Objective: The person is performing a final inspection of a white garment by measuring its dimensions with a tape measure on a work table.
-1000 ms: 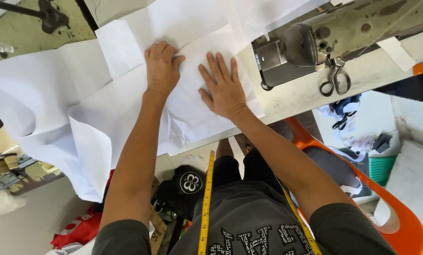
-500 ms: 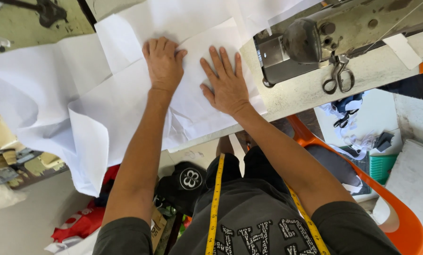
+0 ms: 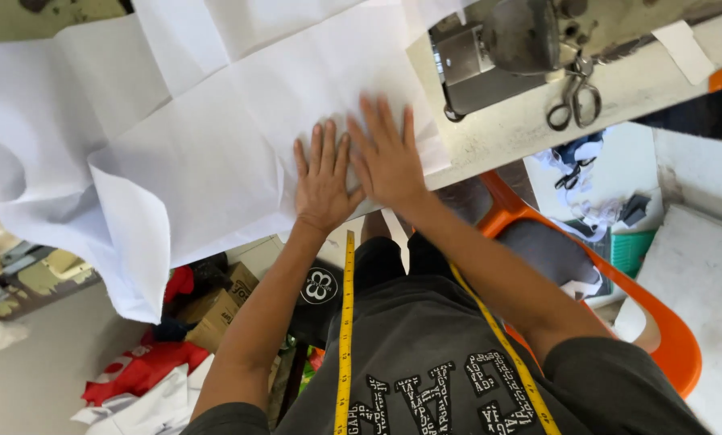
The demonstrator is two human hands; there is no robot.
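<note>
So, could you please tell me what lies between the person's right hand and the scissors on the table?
In the head view, the white fabric under the right hand ends at its edge, then bare table top runs to the scissors; the sewing machine stands just above.

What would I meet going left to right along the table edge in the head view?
White fabric → left hand → right hand → sewing machine → scissors → orange chair.

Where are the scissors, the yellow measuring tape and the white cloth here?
scissors point(image 3: 573, 98): head view, on the crossing of the blades above the handles.
measuring tape point(image 3: 345, 338): head view, on the strip hanging down the chest.
white cloth point(image 3: 216, 153): head view, on the flat middle.
</note>
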